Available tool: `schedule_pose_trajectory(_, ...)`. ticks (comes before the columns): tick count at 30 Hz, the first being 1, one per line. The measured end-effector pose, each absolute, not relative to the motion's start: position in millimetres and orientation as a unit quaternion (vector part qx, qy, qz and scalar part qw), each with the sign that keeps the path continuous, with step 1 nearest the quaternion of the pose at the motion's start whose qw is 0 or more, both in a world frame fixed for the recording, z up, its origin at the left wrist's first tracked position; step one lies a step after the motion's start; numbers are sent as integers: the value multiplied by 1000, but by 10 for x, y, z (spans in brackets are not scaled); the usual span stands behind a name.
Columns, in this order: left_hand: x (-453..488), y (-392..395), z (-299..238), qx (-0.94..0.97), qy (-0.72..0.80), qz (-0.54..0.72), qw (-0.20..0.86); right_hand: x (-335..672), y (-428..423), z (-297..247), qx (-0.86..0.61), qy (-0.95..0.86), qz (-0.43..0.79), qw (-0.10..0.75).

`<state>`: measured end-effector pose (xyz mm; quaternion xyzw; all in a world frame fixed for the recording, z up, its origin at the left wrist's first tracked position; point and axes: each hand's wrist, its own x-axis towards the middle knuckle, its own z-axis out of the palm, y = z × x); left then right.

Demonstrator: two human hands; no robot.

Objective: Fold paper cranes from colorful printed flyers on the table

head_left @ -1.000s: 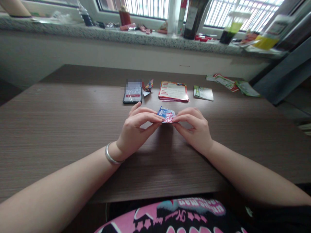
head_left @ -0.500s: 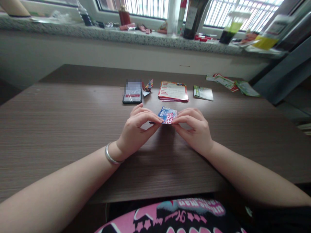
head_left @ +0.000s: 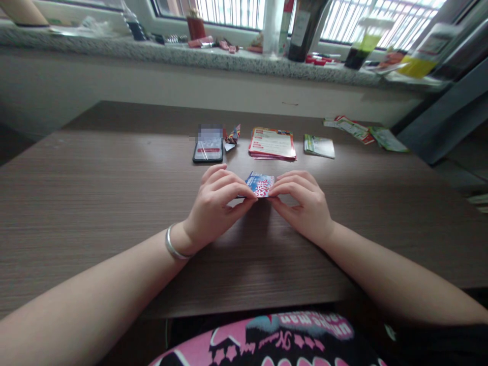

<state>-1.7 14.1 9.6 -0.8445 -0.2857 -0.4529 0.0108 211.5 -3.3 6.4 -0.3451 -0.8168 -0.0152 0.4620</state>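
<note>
Brown table [head_left: 95, 213], cluttered window sill [head_left: 236, 60] behind. Good control of the blue paper [head_left: 261, 183] likely called for light, even pinches and a level near edge. Left hand [head_left: 217, 198] and right hand [head_left: 305, 201] both had thumb and index finger closed on it. Paper sat between the hands, near edge at the fingertips [head_left: 252, 194], short of the card stack [head_left: 272, 144].

A plain silver bangle [head_left: 171, 246] circles the left wrist [head_left: 183, 238]. The black garment [head_left: 267, 338] bears pink patches, stars and lettering.
</note>
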Motion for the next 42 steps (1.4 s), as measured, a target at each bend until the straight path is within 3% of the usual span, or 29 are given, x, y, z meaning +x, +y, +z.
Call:
schedule_pose_trajectory(20, -29, 119, 94, -874, -271, -382, 130, 2107, -35, 90, -316, -847, -71, 422)
schedule_pose_trajectory(42, -19, 95, 111, -887, -248, -369, 125, 2107, -61, 58, -343, -859, -126, 358)
